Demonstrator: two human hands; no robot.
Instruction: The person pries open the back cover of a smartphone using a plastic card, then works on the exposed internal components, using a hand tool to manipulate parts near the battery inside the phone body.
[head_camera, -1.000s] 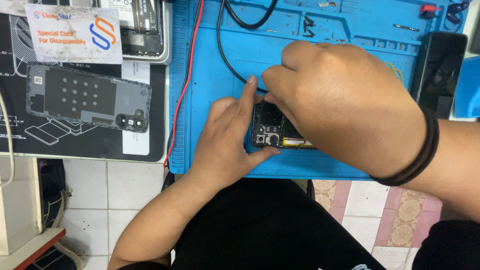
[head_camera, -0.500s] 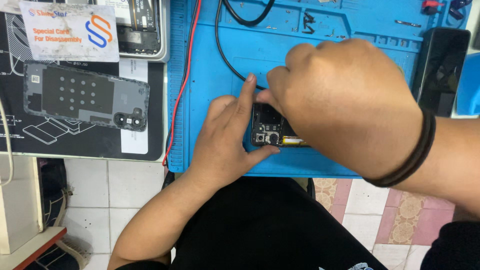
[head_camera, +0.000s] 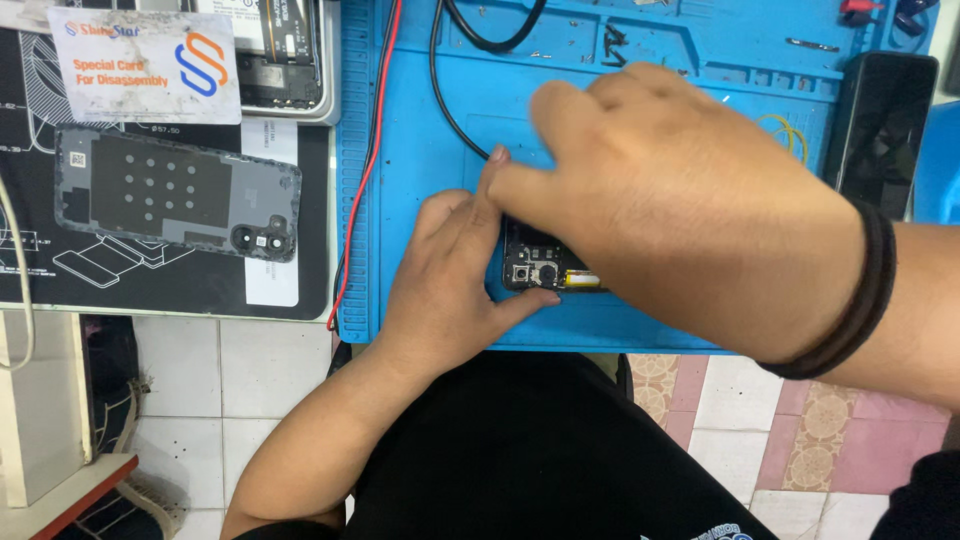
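An opened phone with its back off lies on a blue work mat near the mat's front edge; only its camera end shows. My left hand grips that end, index finger along its left side and thumb under it. My right hand, with a black band on the wrist, covers the rest of the phone from above, its fingertips at the top left corner beside my left index finger. What the right fingers pinch is hidden.
A grey phone back cover lies on a black mat at left, with a white card and another open device behind. A black cable and red wire cross the blue mat. A dark phone lies far right. Small screws sit at the back.
My right hand has slid slightly left over the phone. My left hand keeps the same grip.
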